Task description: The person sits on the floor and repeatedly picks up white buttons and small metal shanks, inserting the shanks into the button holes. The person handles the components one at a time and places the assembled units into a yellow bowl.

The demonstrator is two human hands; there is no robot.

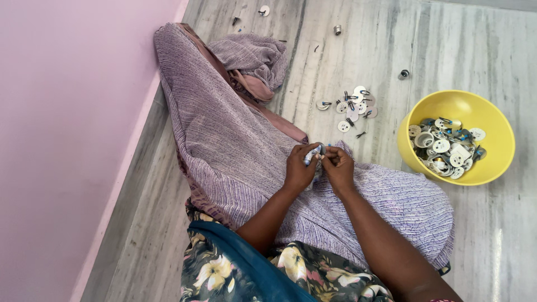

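Observation:
My left hand [300,168] and my right hand [339,166] meet over my lap, fingertips pinched together on a small white and grey round part [318,151] with a blue bit showing. Both hands hold it from opposite sides. A purple striped cloth [235,140] covers my legs beneath the hands and stretches away toward the wall. Much of the small part is hidden by my fingers.
A yellow bowl [470,106] at the right holds several white discs and small metal pieces. A loose pile of similar discs [352,107] lies on the grey marble floor ahead. Small metal bits [404,73] are scattered farther off. A pink wall [61,123] runs along the left.

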